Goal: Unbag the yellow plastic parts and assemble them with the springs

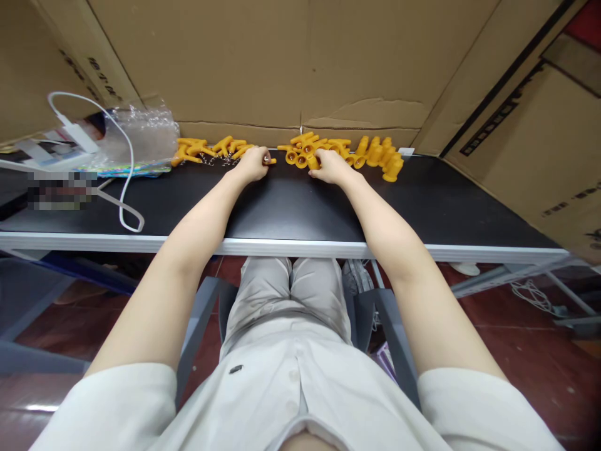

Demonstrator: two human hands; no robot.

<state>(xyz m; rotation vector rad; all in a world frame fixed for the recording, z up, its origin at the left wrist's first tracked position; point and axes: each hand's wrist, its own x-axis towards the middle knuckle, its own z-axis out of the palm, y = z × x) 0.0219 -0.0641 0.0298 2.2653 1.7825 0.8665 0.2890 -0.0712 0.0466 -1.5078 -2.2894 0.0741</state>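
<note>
Both my arms stretch across a black table [282, 207] to its far edge. My left hand [253, 164] is closed, knuckles up, pinching a small orange piece at its right side, next to a heap of orange Y-shaped plastic parts [206, 149] with small metal chains. My right hand [331, 166] is closed on an orange tube-shaped part [313, 163] at the front of a second pile of orange tube parts [310, 148]. More orange tube parts [382, 156] stand upright to the right of that hand.
Cardboard sheets [300, 62] wall the table at the back and right. At the left lie a clear plastic bag [141, 134], a white charger and cable [123, 188], and printed papers. My lap and a grey chair frame show below the table edge.
</note>
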